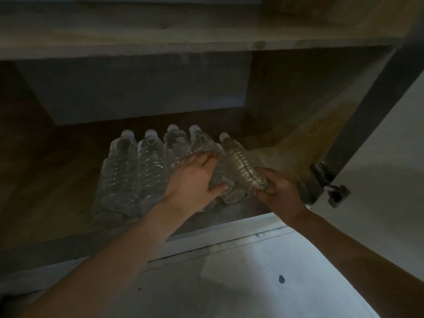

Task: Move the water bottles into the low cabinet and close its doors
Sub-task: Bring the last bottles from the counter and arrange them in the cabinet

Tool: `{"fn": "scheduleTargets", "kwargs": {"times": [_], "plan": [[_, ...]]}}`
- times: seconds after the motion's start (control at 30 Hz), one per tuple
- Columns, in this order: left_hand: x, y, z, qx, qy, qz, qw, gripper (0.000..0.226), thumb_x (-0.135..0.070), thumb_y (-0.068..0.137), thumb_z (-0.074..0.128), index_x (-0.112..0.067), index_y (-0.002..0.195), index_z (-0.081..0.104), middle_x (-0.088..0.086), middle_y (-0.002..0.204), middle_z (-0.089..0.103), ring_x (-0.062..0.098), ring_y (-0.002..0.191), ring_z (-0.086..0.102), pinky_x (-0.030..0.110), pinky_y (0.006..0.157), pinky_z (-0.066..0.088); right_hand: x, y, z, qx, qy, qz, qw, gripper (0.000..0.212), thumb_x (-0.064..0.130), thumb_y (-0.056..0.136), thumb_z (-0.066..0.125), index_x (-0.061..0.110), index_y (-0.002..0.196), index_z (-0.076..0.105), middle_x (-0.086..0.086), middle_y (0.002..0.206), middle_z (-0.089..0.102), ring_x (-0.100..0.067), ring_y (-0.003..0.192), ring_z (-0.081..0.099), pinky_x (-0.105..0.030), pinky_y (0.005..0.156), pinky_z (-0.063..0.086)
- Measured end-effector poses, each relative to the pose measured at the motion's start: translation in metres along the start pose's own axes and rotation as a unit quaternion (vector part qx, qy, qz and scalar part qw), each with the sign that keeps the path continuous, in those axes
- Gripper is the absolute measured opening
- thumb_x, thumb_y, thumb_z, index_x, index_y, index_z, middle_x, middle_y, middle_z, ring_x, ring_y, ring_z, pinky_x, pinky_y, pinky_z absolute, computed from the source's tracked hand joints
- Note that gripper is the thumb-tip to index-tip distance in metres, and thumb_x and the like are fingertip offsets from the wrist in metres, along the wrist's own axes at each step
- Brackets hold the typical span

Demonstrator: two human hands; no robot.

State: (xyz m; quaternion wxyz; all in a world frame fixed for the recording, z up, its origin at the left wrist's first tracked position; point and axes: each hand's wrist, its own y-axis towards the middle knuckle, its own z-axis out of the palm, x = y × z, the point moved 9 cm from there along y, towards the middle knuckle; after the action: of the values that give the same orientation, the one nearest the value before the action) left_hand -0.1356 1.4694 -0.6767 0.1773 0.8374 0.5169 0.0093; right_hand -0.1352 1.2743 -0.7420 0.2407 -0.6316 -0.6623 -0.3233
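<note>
Several clear water bottles with white caps lie side by side on the floor of the low cabinet (68, 171), caps toward the back. My left hand (195, 180) lies across the fourth bottle (206, 148), fingers spread over its body and thumb against its right side. My right hand (282, 191) grips the base of the rightmost bottle (238, 159), which lies slightly tilted against its neighbour. The two leftmost bottles (124, 171) lie untouched.
The cabinet door (390, 138) stands open at the right, with a metal hinge (330, 184) at its lower edge. A wooden shelf (160, 42) spans the cabinet above the bottles. A pale floor (252, 283) lies in front.
</note>
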Motion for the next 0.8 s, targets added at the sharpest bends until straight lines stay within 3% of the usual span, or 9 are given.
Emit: {"fn": "scheduleTargets", "kwargs": {"times": [0.07, 0.13, 0.27, 0.37, 0.5, 0.63, 0.8], "plan": [[0.002, 0.002, 0.001, 0.005, -0.006, 0.002, 1.0, 0.074, -0.056, 0.09, 0.057, -0.021, 0.151, 0.033, 0.0, 0.156, 0.037, 0.017, 0.143, 0.033, 0.03, 0.116, 0.024, 0.0, 0.003, -0.001, -0.014, 0.007, -0.012, 1.0, 0.047, 0.014, 0.086, 0.074, 0.012, 0.13, 0.061, -0.005, 0.126, 0.064, -0.022, 0.113, 0.061, -0.036, 0.101, 0.051], [0.005, 0.004, 0.001, 0.011, -0.018, 0.001, 1.0, 0.073, -0.054, 0.09, 0.058, -0.023, 0.151, 0.033, -0.002, 0.157, 0.035, 0.016, 0.144, 0.032, 0.028, 0.116, 0.022, -0.001, 0.005, 0.0, -0.021, 0.009, -0.024, 0.999, 0.045, 0.012, 0.085, 0.074, 0.012, 0.128, 0.063, -0.005, 0.125, 0.065, -0.022, 0.112, 0.062, -0.037, 0.1, 0.053], [0.01, 0.009, -0.002, 0.014, -0.03, 0.007, 0.999, 0.073, -0.05, 0.087, 0.066, -0.021, 0.149, 0.039, -0.001, 0.153, 0.042, 0.017, 0.141, 0.038, 0.027, 0.114, 0.024, 0.0, 0.009, 0.004, -0.025, 0.004, -0.04, 0.999, 0.046, 0.011, 0.084, 0.075, 0.015, 0.129, 0.064, -0.002, 0.129, 0.062, -0.017, 0.114, 0.06, -0.029, 0.099, 0.052], [0.014, 0.008, -0.002, 0.01, -0.042, 0.006, 0.999, 0.073, -0.048, 0.083, 0.07, -0.021, 0.146, 0.044, 0.0, 0.15, 0.046, 0.016, 0.139, 0.041, 0.032, 0.117, 0.03, -0.001, 0.007, 0.006, -0.039, 0.007, -0.042, 0.998, 0.045, 0.011, 0.085, 0.074, 0.016, 0.128, 0.064, -0.001, 0.13, 0.06, -0.017, 0.112, 0.06, -0.03, 0.099, 0.052], [0.017, 0.009, -0.002, 0.003, -0.063, 0.006, 0.998, 0.073, -0.046, 0.081, 0.073, -0.02, 0.144, 0.048, 0.001, 0.147, 0.049, 0.017, 0.136, 0.046, 0.038, 0.113, 0.038, -0.001, 0.002, 0.011, -0.047, 0.013, -0.047, 0.998, 0.042, 0.012, 0.088, 0.071, 0.015, 0.129, 0.063, -0.001, 0.131, 0.059, -0.01, 0.111, 0.054, -0.021, 0.099, 0.046], [0.016, 0.007, 0.0, 0.012, -0.055, 0.008, 0.998, 0.074, -0.046, 0.083, 0.07, -0.018, 0.147, 0.044, 0.002, 0.15, 0.046, 0.019, 0.137, 0.043, 0.037, 0.114, 0.037, -0.004, 0.005, 0.01, -0.027, 0.004, -0.063, 0.998, 0.047, 0.013, 0.086, 0.073, 0.017, 0.131, 0.061, -0.003, 0.133, 0.056, -0.02, 0.116, 0.058, -0.03, 0.101, 0.05], [0.019, -0.012, -0.001, -0.008, 0.023, 0.009, 1.0, 0.077, -0.047, 0.078, 0.072, -0.012, 0.142, 0.048, 0.01, 0.145, 0.049, 0.029, 0.133, 0.047, 0.045, 0.111, 0.039, 0.016, -0.001, 0.018, -0.024, -0.093, -0.139, 0.986, 0.063, 0.041, 0.078, 0.079, 0.022, 0.134, 0.057, 0.0, 0.139, 0.055, -0.022, 0.13, 0.046, -0.046, 0.105, 0.046]]}}
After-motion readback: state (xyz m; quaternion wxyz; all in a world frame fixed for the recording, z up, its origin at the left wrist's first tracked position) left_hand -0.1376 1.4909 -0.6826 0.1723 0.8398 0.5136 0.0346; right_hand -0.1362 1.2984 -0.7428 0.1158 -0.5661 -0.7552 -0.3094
